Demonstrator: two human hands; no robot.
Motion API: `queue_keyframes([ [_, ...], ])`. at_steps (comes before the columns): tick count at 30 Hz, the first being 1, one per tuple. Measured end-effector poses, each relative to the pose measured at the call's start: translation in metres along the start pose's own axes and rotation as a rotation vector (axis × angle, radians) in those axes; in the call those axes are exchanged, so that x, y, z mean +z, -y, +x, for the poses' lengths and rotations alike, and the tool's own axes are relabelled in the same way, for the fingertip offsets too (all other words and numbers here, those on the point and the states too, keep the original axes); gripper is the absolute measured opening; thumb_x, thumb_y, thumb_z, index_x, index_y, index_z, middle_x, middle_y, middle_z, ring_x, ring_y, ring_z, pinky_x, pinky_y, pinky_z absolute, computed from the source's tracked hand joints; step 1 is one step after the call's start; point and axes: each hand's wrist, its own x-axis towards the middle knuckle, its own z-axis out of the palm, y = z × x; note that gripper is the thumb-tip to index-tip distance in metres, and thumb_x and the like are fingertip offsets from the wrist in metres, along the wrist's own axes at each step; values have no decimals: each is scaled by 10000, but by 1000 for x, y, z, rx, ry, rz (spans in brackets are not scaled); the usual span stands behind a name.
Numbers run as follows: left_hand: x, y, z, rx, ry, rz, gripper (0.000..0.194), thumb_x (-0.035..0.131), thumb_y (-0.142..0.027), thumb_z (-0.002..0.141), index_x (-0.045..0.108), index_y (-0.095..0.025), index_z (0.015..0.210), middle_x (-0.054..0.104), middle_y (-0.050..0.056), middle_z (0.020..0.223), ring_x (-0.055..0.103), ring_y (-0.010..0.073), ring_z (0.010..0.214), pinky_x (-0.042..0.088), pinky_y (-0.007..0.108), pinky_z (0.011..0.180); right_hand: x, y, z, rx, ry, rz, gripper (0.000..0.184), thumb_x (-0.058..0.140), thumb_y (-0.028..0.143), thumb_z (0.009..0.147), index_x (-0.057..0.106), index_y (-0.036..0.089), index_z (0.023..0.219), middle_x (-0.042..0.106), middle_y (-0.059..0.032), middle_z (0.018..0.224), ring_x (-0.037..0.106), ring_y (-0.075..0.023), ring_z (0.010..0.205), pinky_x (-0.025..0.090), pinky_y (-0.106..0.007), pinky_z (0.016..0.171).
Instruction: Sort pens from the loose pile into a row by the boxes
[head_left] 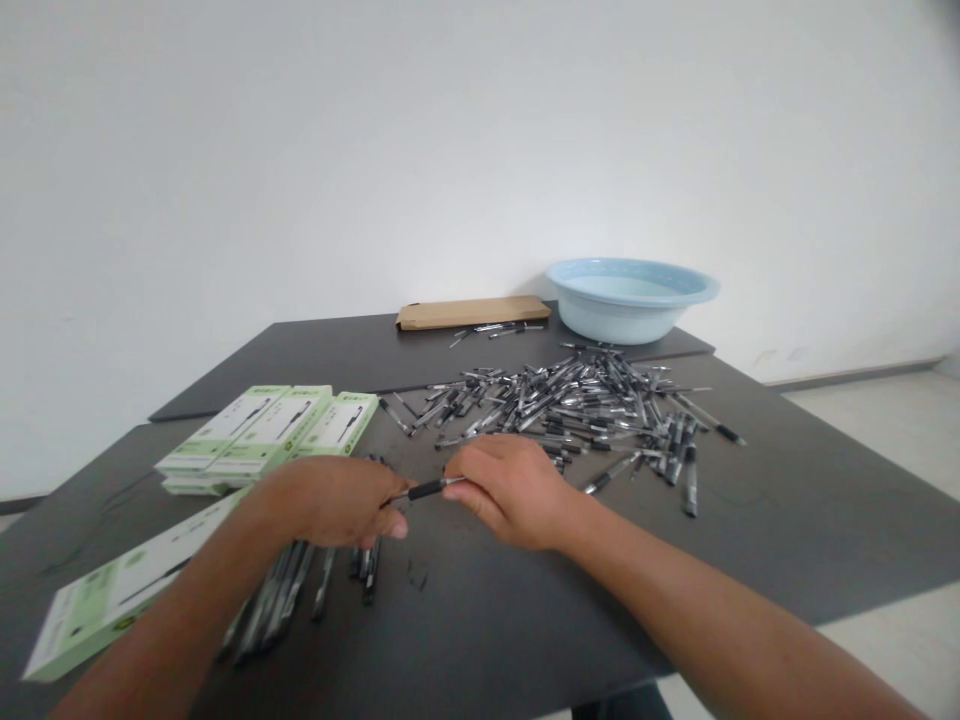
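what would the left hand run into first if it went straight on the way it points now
Probably the right hand, which faces the left hand across the black-gripped pen that both hold; depth is hard to judge from one view.

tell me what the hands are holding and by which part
A pen: the left hand holds it toward one end, the right hand toward the other, its black grip showing between.
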Motion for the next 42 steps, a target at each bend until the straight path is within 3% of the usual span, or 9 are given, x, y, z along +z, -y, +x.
queue_keyframes([
  [10, 0, -5, -3, -30, -7, 9, 212, 487, -286, 870, 669, -187, 916, 759, 73, 840, 684, 240, 765, 421, 295, 589, 1, 2, 1, 76, -8, 116, 272, 385, 384, 978, 538, 190, 865, 597, -17, 742, 548, -148, 690, 353, -243, 623],
  [13, 2, -2, -3, -15, -8, 8, 218, 479, -297, 873, 667, -185, 865, 754, 70, 808, 680, 236, 728, 402, 283, 551, 2, 1, -1, 21, -39, 186, 276, 437, 435, 953, 545, 183, 987, 630, -31, 821, 578, -155, 739, 384, -248, 659],
  [18, 3, 1, -3, 0, -27, 9, 218, 478, -307, 870, 660, -187, 889, 747, 64, 801, 677, 241, 721, 382, 274, 525, 6, -2, -5, 10, -29, 304, 470, 440, 550, 919, 479, 166, 1187, 650, -48, 887, 605, -160, 734, 424, -254, 668],
  [25, 3, -1, -3, 33, -12, -12, 232, 469, -312, 863, 664, -191, 898, 747, 63, 812, 680, 240, 750, 423, 277, 574, 5, -3, -1, -83, 6, 265, 273, 377, 363, 982, 573, 176, 948, 631, -43, 795, 587, -158, 759, 409, -252, 692],
  [32, 1, -3, -5, 8, -11, 12, 258, 472, -323, 860, 673, -173, 924, 747, 84, 839, 684, 253, 758, 443, 285, 582, 6, -6, -2, 46, 71, 315, 273, 501, 410, 922, 533, 181, 1067, 639, -19, 795, 591, -143, 692, 401, -231, 641],
  [38, 0, -6, -6, 3, 9, 12, 310, 472, -349, 859, 676, -184, 1023, 749, 85, 880, 686, 260, 814, 470, 300, 637, 11, -13, 0, 42, 138, 212, 147, 501, 302, 919, 581, 182, 944, 644, -26, 793, 578, -149, 710, 373, -235, 643],
  [42, -2, -9, -7, -15, 2, 53, 327, 475, -353, 861, 670, -196, 1072, 748, 82, 917, 683, 262, 828, 473, 295, 638, 14, -16, 0, 5, 155, 174, 176, 465, 275, 939, 582, 175, 855, 640, -38, 794, 567, -150, 742, 359, -238, 661],
])
